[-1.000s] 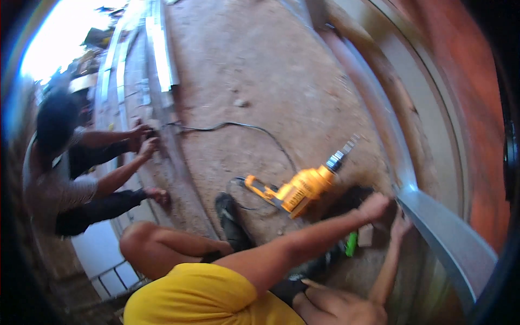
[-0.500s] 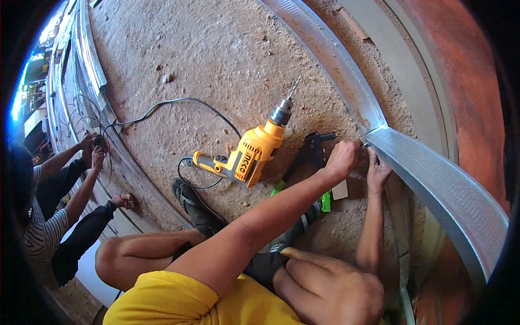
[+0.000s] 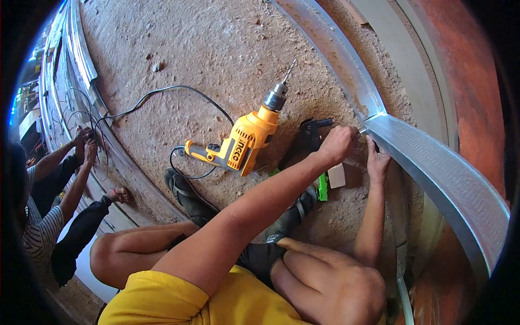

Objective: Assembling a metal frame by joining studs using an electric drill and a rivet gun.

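A long metal channel (image 3: 444, 173) runs along the right, with a joint (image 3: 374, 116) partway up. My left hand (image 3: 338, 143) is closed at that joint, pinching a small silver metal piece (image 3: 362, 131). My right hand (image 3: 377, 161) grips the channel's edge just below the joint. A yellow-orange corded drill (image 3: 244, 146) lies on the dirt left of my hands, bit pointing up the picture. A black tool (image 3: 307, 132), partly behind my left arm, lies near a bright green piece (image 3: 323, 187) and a pale block (image 3: 337, 174).
At the left, a co-worker (image 3: 43, 222) sits with both hands (image 3: 84, 142) at dark wiring beside long metal profiles (image 3: 81, 54). The drill's cord (image 3: 173, 88) crosses the dirt floor (image 3: 189, 49). Flat boards (image 3: 420, 65) and a reddish surface (image 3: 471, 81) line the right.
The blurred view has steadied and turned, so the drill and co-worker appear shifted left and the drill higher. My hands remain at the channel's joint, now slightly higher in the picture.
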The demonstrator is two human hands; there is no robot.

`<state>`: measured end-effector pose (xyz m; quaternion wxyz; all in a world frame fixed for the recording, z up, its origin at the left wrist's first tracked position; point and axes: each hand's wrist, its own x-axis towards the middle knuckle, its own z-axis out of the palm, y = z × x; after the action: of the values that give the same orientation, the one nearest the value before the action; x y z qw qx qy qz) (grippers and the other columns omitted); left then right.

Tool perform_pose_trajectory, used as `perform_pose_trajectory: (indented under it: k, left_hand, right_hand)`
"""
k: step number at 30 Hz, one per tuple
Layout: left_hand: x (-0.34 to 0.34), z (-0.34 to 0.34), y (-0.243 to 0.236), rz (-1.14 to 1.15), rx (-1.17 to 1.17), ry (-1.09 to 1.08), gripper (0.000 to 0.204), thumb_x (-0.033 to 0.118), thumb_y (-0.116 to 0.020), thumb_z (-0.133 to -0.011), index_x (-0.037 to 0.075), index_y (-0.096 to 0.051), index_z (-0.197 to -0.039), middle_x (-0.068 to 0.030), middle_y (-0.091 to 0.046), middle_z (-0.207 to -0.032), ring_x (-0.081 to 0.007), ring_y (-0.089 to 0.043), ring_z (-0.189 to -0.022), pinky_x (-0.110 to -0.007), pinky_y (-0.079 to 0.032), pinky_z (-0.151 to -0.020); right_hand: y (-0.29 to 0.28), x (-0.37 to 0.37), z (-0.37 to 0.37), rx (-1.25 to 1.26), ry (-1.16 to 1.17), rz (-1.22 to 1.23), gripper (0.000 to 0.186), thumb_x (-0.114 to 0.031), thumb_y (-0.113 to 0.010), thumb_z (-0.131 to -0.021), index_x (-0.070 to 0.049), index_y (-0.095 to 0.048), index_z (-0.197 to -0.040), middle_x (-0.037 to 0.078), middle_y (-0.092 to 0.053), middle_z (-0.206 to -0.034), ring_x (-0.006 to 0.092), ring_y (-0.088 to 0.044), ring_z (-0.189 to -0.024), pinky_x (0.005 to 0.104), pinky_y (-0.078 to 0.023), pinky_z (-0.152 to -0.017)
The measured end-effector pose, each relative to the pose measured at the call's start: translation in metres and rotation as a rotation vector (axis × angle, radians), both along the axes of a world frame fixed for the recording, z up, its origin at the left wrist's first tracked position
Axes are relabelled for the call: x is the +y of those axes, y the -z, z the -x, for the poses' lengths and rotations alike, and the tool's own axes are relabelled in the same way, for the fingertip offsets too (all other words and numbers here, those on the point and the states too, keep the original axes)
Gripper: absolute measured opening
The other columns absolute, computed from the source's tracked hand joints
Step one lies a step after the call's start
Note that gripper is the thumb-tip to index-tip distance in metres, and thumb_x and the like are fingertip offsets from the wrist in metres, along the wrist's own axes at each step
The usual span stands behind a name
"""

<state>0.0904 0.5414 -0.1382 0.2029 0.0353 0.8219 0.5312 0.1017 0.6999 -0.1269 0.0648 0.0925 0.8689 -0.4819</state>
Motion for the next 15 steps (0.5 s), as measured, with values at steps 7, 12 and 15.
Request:
perform_pose_trajectory:
  k: [7,12,15]
  left_hand:
    - [-0.009,0.004,-0.008,0.108,0.080,0.135,0.012,0.009,-0.052,-0.075,-0.001,-0.054,-0.081,-0.0255,-0.057,-0.069,-0.0423,-0.058,-0.070,-0.049,-0.046,-0.062]
    - [-0.014,0.011,-0.007,0.034,0.091,0.183,0.011,0.010,-0.053,-0.076,-0.001,-0.055,-0.078,-0.0256,-0.057,-0.069,-0.0427,-0.057,-0.071,-0.049,-0.045,-0.061]
    - [-0.003,0.003,0.002,-0.017,0.060,0.006,0.016,0.012,-0.053,-0.080,-0.003,-0.054,-0.075,-0.0267,-0.055,-0.069,-0.0437,-0.056,-0.072,-0.049,-0.044,-0.061]
  right_hand:
    - [0.009,0.004,0.000,0.114,-0.059,0.012,0.023,-0.010,-0.062,-0.087,0.005,-0.059,-0.104,0.009,-0.063,-0.102,0.0173,-0.058,-0.093,0.0308,-0.044,-0.084]
    - [0.009,0.006,-0.002,0.126,-0.044,0.046,0.020,-0.009,-0.062,-0.086,0.003,-0.061,-0.103,0.007,-0.064,-0.102,0.0140,-0.056,-0.094,0.0298,-0.042,-0.087]
    - [0.011,-0.001,-0.002,0.105,0.031,0.178,0.021,-0.009,-0.062,-0.086,0.003,-0.060,-0.103,0.007,-0.064,-0.102,0.0137,-0.056,-0.093,0.0292,-0.043,-0.087]
